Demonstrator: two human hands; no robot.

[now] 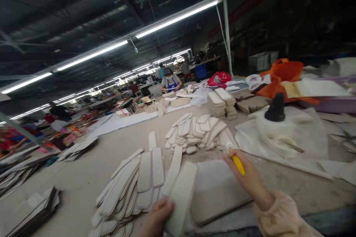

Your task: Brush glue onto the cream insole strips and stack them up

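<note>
My left hand (160,213) is closed on the lower left edge of a long cream strip with rounded corners (183,192). My right hand (241,172) grips a yellow-handled brush (238,164), its pale head blurred by the heaped strips. Left of my left hand, more strips (119,189) lie fanned out in overlapping rows. A second heap of cream strips (194,131) sits just beyond both hands. Between my hands lies a flat board (219,192) with a whitish upper part.
A white container with a black top (274,122) stands on plastic sheeting at right. Stacked strips (221,102) and an orange bag (286,74) are farther back. Dark-edged sheets (33,211) lie at left. Across the table, a person in a blue apron (171,81) works.
</note>
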